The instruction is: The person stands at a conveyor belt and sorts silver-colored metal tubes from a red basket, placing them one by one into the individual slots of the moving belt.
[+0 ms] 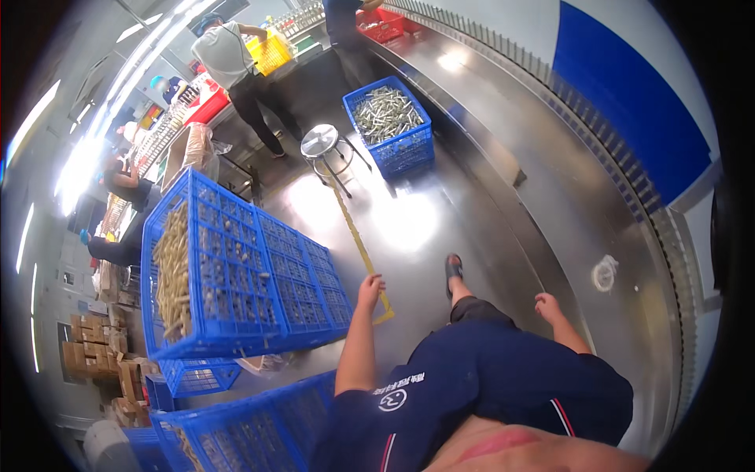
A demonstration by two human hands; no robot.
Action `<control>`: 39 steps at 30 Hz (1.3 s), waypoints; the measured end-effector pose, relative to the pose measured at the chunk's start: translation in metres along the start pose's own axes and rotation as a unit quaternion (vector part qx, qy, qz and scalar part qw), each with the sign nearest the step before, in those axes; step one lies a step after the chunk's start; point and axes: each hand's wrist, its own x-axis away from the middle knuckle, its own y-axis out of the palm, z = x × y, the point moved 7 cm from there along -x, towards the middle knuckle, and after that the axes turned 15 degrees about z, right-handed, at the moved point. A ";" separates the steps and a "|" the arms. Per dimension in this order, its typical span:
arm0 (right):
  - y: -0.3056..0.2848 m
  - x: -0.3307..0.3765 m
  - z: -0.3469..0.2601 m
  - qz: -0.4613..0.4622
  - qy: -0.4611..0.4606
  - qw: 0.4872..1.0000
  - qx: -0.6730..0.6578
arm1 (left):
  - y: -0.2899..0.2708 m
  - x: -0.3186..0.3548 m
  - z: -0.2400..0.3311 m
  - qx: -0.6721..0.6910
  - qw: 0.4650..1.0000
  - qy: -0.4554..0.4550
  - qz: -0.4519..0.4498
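Note:
My left hand [370,293] hangs in front of me at the left, its fingers loosely bent and apart, with nothing in it. Nearest to it stands a stack of blue plastic crates [271,275], full of small pale pieces, a short gap away. My right hand [544,306] is out to the right beside the long metal bench, empty too, with its fingers slightly spread. Further ahead on the floor, a blue crate [401,157] is heaped with small metallic, tube-like pieces [387,114].
A round metal stool [320,141] stands left of the far crate. Yellow tape [355,236] marks the floor. More blue crates [244,429] sit at lower left. A metal bench [543,189] runs along the right. Several people work at the far tables; cardboard boxes [93,346] are stacked at left.

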 end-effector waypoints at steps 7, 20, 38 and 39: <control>0.050 -0.129 -0.444 0.324 -0.469 0.822 0.001 | -0.033 -0.148 -0.051 -0.058 0.990 -0.120 0.052; 0.095 -0.395 -0.681 0.366 -0.204 0.858 0.296 | -0.077 -0.314 -0.064 -0.333 0.937 -0.031 -0.101; 0.091 -0.437 -0.674 0.580 0.012 0.778 0.241 | 0.028 -0.717 0.350 -0.111 0.992 -0.058 -0.013; 0.087 -0.439 -0.671 0.573 0.009 0.780 0.253 | 0.035 -0.725 0.352 -0.117 0.991 -0.056 -0.019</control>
